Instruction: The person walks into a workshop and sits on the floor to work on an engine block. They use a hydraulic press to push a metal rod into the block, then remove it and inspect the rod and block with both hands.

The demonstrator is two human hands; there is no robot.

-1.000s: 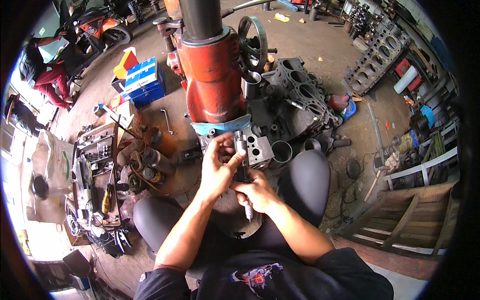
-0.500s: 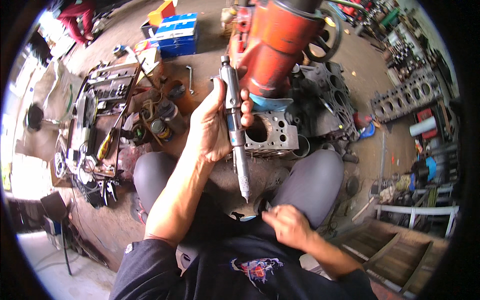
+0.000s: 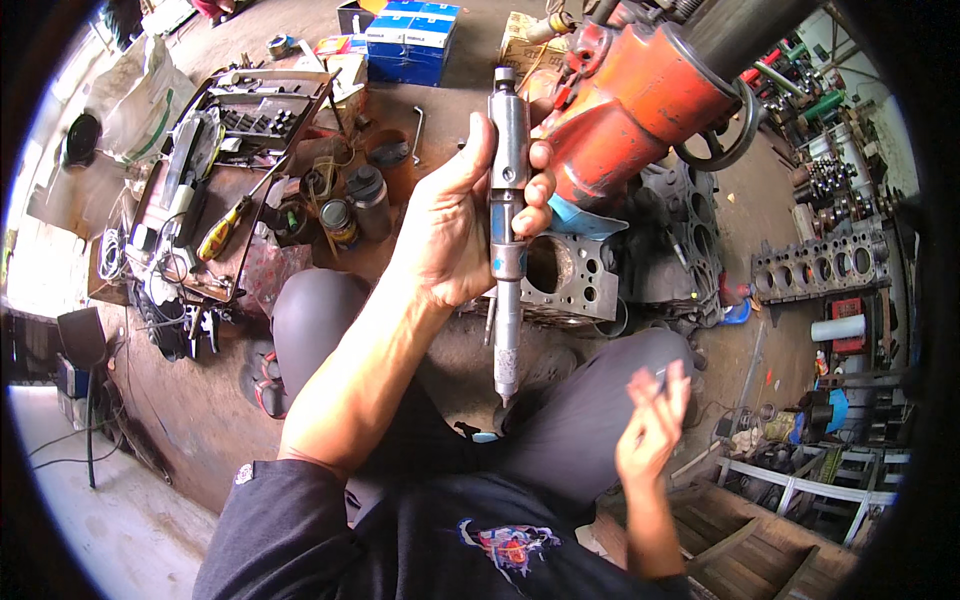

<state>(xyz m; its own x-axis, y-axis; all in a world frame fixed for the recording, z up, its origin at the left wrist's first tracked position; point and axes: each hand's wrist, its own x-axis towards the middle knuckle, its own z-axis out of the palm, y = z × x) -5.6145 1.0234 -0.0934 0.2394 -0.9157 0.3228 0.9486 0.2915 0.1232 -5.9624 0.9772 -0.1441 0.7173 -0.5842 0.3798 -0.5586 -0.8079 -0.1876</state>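
Observation:
My left hand is wrapped round a long, slim metal tool that looks like an inside micrometer. The tool stands nearly upright in the picture, with a thick shiny upper end, a dark middle with a blue mark, and a thin barrel with a knurled band and narrow tip. My right hand is raised by my right knee, apart from the tool, fingers spread and slightly blurred. Beyond the tool sits a grey engine block with a large round bore, partly hidden by my left hand.
A red machine column with a black handwheel rises beyond the block. On the left, a bench carries sockets and a yellow screwdriver. Blue boxes stand at the back. Another engine block lies to the right.
My right hand has moved from near the tool's lower tip out to the right, and its curled fingers have opened. The left hand keeps its hold; the whole view has shifted.

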